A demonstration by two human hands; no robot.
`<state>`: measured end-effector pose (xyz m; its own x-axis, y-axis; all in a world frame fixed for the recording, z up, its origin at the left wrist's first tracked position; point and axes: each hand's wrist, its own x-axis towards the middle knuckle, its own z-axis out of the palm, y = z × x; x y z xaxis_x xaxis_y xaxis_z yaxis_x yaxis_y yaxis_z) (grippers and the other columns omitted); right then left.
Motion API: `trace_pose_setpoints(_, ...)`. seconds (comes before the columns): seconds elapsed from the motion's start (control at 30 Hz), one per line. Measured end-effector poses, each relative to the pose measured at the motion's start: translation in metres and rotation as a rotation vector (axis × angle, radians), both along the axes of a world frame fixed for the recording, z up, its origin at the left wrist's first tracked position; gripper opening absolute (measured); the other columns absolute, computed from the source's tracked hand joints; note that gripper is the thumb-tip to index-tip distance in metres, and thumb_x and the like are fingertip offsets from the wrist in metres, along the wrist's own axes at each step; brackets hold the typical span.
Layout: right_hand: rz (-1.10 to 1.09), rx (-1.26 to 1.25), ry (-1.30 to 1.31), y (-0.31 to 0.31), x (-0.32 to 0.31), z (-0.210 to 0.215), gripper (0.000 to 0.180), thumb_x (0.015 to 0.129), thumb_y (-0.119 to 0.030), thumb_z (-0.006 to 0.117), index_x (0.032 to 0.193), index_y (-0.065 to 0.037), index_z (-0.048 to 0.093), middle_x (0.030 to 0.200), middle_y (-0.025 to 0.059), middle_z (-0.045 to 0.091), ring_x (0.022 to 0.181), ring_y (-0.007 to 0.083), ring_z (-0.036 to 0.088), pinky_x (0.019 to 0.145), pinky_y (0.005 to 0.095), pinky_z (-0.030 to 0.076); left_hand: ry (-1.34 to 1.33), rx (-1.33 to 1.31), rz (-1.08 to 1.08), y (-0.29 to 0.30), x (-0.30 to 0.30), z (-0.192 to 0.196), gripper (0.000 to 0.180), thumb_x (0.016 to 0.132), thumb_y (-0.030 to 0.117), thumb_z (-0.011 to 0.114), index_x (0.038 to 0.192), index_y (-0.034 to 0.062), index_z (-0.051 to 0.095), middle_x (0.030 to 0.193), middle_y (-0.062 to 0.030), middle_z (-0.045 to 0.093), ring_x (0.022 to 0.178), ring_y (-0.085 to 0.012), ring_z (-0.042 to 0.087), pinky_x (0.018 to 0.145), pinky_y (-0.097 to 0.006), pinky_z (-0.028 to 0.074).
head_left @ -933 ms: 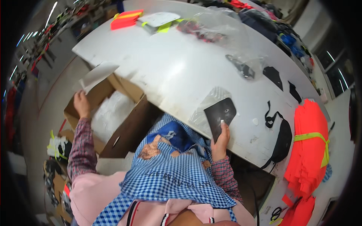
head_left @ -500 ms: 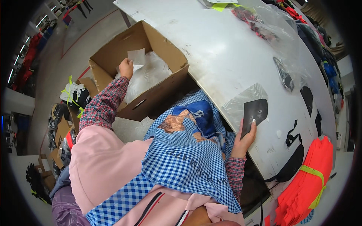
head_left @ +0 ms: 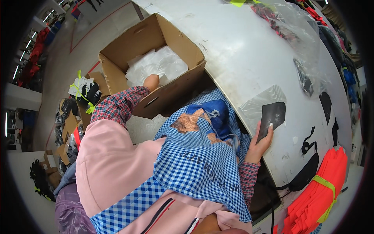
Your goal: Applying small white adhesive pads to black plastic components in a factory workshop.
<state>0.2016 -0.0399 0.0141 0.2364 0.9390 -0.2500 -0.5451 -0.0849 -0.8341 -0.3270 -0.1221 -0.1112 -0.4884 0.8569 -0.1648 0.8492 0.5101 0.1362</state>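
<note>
My left hand (head_left: 152,82) is over the near side of an open cardboard box (head_left: 128,43), with its fingers curled closed. Whatever they may hold is hidden. Translucent white sheets (head_left: 157,64) lie piled inside the box, right beside that hand. On the right, my right hand (head_left: 261,143) grips the lower end of a dark, flat cut piece (head_left: 272,115) with a small round mark near its edge, thumb on top. Under and behind this piece, a clear patterned plastic sheet (head_left: 255,102) rests on the white table (head_left: 230,58).
A bundle of bright orange-red pieces (head_left: 317,191) tied with a yellow strip lies at the right edge, beside a black strapped piece (head_left: 306,173). Clear plastic bags (head_left: 290,27) cover the far right. Bundled dark pieces (head_left: 87,91) stand left of the box.
My left hand has come down and toward me, to the box's near side. The pale square it held up no longer shows apart from the pile. My right hand keeps its hold.
</note>
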Motion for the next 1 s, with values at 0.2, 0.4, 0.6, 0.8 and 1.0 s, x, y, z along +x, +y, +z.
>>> trace_pose_setpoints(0.2, -0.007, 0.026, 0.03, 0.001, 0.003, -0.006, 0.04, 0.099, -0.022, 0.057, 0.126, 0.007, 0.052, 0.124, 0.0154, 0.057, 0.113, 0.0243, 0.058, 0.103, 0.0388, 0.052, -0.017, -0.151, -0.063, -0.001, -0.008, -0.012, 0.024, 0.085, 0.017, 0.06, 0.093, -0.0035, 0.071, 0.099, -0.0282, 0.068, 0.095, -0.0419, 0.068, 0.081, -0.049, 0.055)
trace_pose_setpoints(0.4, 0.027, 0.033, 0.037, 0.0, 0.003, -0.005, 0.039, 0.1, -0.022, 0.056, 0.127, 0.006, 0.053, 0.125, 0.0157, 0.056, 0.114, 0.0244, 0.057, 0.103, 0.0387, 0.051, -0.217, -0.329, -0.353, -0.001, -0.035, -0.041, 0.037, 0.087, 0.034, 0.06, 0.097, 0.0002, 0.071, 0.102, -0.0242, 0.07, 0.1, -0.0418, 0.067, 0.083, -0.047, 0.053)
trace_pose_setpoints(0.6, -0.014, 0.007, 0.039, -0.004, 0.003, -0.004, 0.037, 0.099, -0.02, 0.057, 0.126, 0.005, 0.053, 0.125, 0.0161, 0.056, 0.115, 0.0247, 0.057, 0.104, 0.0391, 0.051, -0.444, -0.177, -0.205, -0.012, -0.025, -0.048, 0.036, 0.086, 0.028, 0.06, 0.101, -0.0031, 0.071, 0.103, -0.0278, 0.068, 0.103, -0.0427, 0.066, 0.084, -0.048, 0.054)
trace_pose_setpoints(0.8, -0.019, -0.023, 0.058, -0.001, 0.002, -0.002, 0.032, 0.096, -0.023, 0.06, 0.119, 0.0, 0.06, 0.116, 0.0104, 0.061, 0.107, 0.0215, 0.06, 0.095, 0.0353, 0.053, -0.631, 0.014, 0.189, 0.046, -0.008, 0.065, 0.025, 0.088, 0.018, 0.063, 0.102, -0.0012, 0.069, 0.083, -0.0107, 0.072, 0.059, -0.0175, 0.069, 0.052, -0.032, 0.057)
trace_pose_setpoints(1.0, -0.052, -0.132, 0.003, -0.004, -0.005, 0.012, 0.027, 0.094, -0.028, 0.062, 0.113, -0.01, 0.063, 0.107, 0.0026, 0.063, 0.097, 0.0145, 0.06, 0.082, 0.0289, 0.05, -0.513, 0.842, -0.151, 0.069, 0.085, 0.239, 0.023, 0.099, 0.013, 0.057, 0.117, 0.0, 0.064, 0.095, -0.0027, 0.069, 0.079, -0.0071, 0.059, 0.071, -0.023, 0.049)
